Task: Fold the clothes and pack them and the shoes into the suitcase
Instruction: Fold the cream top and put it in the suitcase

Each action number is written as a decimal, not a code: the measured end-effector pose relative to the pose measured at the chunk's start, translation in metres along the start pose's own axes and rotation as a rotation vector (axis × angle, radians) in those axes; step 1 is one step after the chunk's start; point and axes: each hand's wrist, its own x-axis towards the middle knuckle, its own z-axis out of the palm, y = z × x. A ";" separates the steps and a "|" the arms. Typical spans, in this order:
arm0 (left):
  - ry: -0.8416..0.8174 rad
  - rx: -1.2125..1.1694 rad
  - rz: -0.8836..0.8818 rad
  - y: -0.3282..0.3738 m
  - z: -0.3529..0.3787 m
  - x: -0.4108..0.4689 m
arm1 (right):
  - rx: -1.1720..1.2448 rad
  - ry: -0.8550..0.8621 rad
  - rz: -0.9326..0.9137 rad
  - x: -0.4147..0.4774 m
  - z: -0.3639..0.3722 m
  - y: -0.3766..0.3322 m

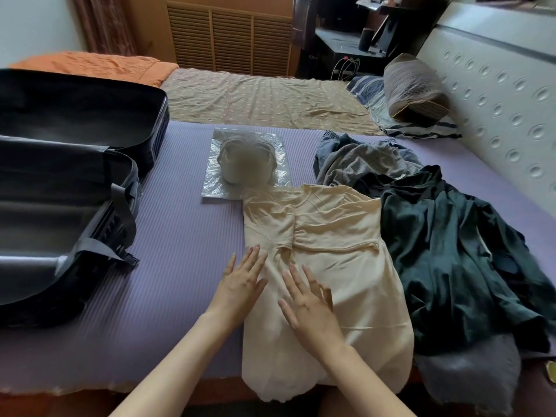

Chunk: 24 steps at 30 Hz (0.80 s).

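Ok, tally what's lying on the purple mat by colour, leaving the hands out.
Black: 1, suitcase
Clear: 1, bagged shoes
Cream: 1, top
Dark green: 1, garment
Grey: at least 2, tangled clothes
Total: at least 6

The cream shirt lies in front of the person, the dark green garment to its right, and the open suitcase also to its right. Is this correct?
Not quite. In the head view the open suitcase lies to the left of the cream shirt; the dark green garment is indeed to its right.
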 end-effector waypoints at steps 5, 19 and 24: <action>-0.221 -0.022 -0.023 -0.015 0.005 0.031 | -0.048 -0.076 -0.036 0.030 0.006 0.015; -0.153 -0.090 -0.005 -0.006 0.006 0.053 | -0.052 -0.069 -0.025 0.031 -0.001 0.019; 0.127 -0.243 0.057 0.018 -0.002 0.075 | 0.168 0.227 0.076 0.033 -0.040 0.059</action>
